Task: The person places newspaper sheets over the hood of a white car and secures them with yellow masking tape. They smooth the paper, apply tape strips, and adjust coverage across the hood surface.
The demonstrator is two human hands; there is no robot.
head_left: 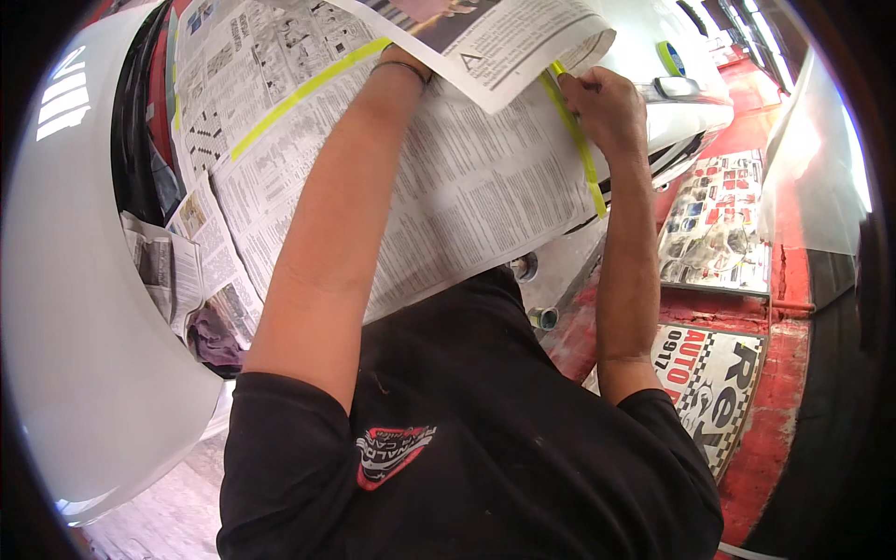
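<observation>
Newspaper sheets (448, 196) cover a white car's surface in front of me, with bright yellow masking tape (308, 101) running across them. Another strip of this tape lies along the right edge of the paper. My right hand (611, 110) is closed, thumb and fingers pinching at the upper end of that right strip. A loose newspaper sheet (495, 51) sticks up over the covered area, its right corner curling. My left hand (408, 61) reaches beneath this sheet; its fingers are hidden. A roll of yellow tape (670, 58) sits on the white bodywork beyond my right hand.
A white car panel (75, 261) curves along the left. Crumpled newspaper (201, 261) fills the gap beside it. Below the paper's edge, a small can (543, 318) stands on the floor. Signboards (714, 224) lean on a red wall at right, near a translucent plastic sheet (812, 159).
</observation>
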